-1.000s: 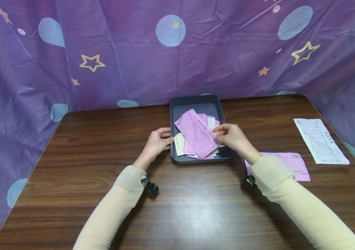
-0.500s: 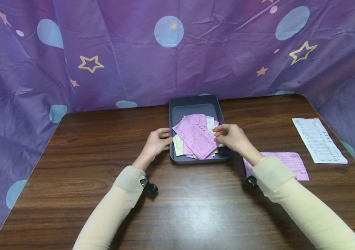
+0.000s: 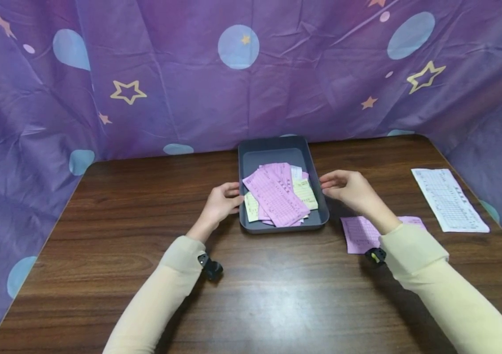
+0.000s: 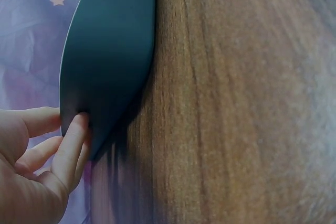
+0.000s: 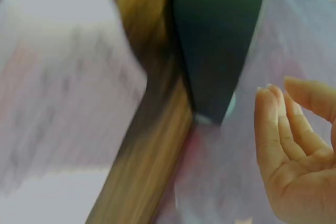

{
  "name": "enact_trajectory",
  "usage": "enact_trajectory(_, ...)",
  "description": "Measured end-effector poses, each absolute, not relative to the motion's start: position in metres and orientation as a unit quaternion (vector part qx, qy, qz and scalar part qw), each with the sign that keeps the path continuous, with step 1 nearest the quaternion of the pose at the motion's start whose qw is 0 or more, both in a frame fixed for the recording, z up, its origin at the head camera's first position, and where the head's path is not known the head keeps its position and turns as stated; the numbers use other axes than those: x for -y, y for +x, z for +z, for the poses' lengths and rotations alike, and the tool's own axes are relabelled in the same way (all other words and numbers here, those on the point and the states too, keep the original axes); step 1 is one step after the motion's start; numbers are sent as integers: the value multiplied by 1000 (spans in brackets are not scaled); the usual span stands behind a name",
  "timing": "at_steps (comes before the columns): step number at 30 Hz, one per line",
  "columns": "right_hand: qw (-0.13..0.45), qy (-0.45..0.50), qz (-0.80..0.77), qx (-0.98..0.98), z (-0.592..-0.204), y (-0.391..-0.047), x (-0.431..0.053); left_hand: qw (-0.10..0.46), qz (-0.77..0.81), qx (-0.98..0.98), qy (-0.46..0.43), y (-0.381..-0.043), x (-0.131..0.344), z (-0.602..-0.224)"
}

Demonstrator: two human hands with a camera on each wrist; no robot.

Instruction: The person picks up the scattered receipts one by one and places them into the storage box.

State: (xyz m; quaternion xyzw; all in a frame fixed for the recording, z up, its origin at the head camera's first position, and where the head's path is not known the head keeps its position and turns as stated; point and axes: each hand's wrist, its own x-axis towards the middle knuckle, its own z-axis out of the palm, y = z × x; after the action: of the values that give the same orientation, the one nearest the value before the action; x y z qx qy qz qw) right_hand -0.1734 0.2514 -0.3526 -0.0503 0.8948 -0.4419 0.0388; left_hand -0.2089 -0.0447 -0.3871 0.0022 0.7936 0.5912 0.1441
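A dark grey tray (image 3: pixel 273 143) sits near the table's back edge. Inside it lies a loose pile of printed slips, with a pink slip (image 3: pixel 277 199) on top and a yellow slip (image 3: pixel 307 194) showing at the right. My left hand (image 3: pixel 221 202) touches the outer left wall of the tray; in the left wrist view its fingertips meet the dark wall (image 4: pixel 110 40) close to the rim. Beside the tray's right wall hovers my right hand (image 3: pixel 350 189), fingers extended and thumb apart. It holds nothing, as the right wrist view also shows.
Another pink slip (image 3: pixel 359 235) lies on the wooden table (image 3: pixel 145 211), partly hidden by my right forearm. Farther right, a white printed slip (image 3: pixel 451 200) lies by the table's edge. A purple patterned curtain (image 3: pixel 180 73) hangs behind the table.
My right hand has let go of the upper pink slip and moved right, out of the tray. That slip has settled flat on the pile. The left hand has stayed at the tray's side.
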Motion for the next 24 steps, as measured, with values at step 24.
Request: enact_trajectory(24, 85, 25, -407, -909, -371, -143, -386, 137, 587, -798, 3, -209, 44, -389)
